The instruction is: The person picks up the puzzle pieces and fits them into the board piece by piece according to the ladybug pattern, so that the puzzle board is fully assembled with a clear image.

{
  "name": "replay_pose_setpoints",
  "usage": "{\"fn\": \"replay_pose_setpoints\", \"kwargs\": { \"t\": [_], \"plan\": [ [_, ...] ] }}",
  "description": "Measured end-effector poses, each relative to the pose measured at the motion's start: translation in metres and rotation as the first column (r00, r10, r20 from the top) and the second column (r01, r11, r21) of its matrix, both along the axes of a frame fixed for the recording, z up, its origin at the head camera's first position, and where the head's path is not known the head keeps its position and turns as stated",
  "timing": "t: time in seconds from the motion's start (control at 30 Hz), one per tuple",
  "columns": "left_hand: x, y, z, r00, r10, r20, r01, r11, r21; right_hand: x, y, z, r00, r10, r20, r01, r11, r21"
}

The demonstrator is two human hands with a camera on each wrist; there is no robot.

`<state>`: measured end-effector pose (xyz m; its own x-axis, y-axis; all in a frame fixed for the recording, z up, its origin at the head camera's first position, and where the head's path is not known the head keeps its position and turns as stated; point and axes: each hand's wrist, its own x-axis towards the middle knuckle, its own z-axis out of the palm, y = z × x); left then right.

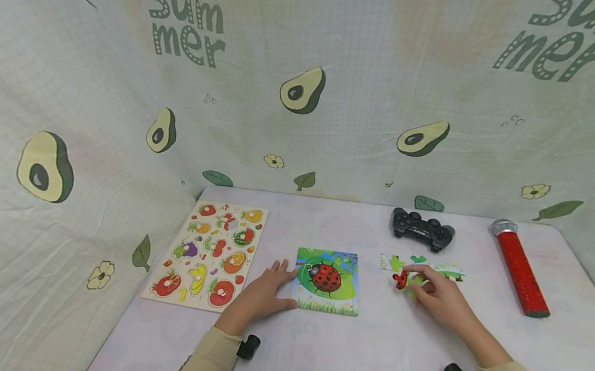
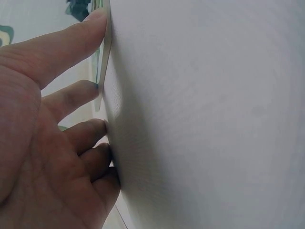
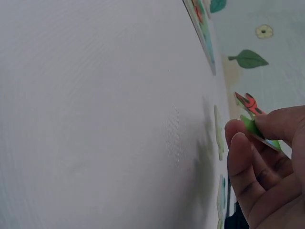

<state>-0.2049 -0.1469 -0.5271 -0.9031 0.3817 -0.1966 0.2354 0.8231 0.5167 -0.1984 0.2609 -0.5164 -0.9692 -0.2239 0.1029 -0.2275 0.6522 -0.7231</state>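
A square ladybug puzzle board (image 1: 322, 305) lies flat near the middle of the table. My left hand (image 1: 264, 287) rests at its left side, fingers spread, thumb and index fingertip at the edge; the left wrist view shows the thumb (image 2: 71, 45) against that edge. To the right of the board, my right hand (image 1: 443, 299) pinches a red and green puzzle piece (image 3: 250, 102) between thumb and fingers, above the table. Several loose puzzle pieces (image 1: 391, 262) lie just behind this hand, partly covered by it.
A wooden fruit puzzle board (image 1: 209, 255) lies to the left, near the left forearm. At the back right is a black game controller (image 1: 423, 229). A red glittery microphone (image 1: 522, 271) lies at the far right. Patterned cloth (image 1: 347, 154) walls in the table's back and sides.
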Motion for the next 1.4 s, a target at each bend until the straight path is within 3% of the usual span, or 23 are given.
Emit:
{"fn": "replay_pose_setpoints", "kwargs": {
  "t": [0.57, 1.03, 1.4],
  "plan": [
    [0.002, 0.001, 0.004, 1.0, 0.004, -0.023, -0.003, 0.999, 0.039, -0.008, -0.043, -0.007, 0.992, 0.128, -0.017, -0.128, 0.991, -0.034],
    [0.001, 0.001, 0.001, 1.0, 0.003, -0.019, -0.003, 0.999, 0.034, -0.018, -0.083, -0.012, 0.987, 0.159, -0.019, -0.16, 0.985, -0.059],
    [0.001, 0.001, 0.002, 1.0, -0.006, -0.019, 0.007, 1.0, 0.024, -0.024, -0.104, -0.016, 0.985, 0.163, -0.06, -0.164, 0.986, -0.016]
  ]
}}
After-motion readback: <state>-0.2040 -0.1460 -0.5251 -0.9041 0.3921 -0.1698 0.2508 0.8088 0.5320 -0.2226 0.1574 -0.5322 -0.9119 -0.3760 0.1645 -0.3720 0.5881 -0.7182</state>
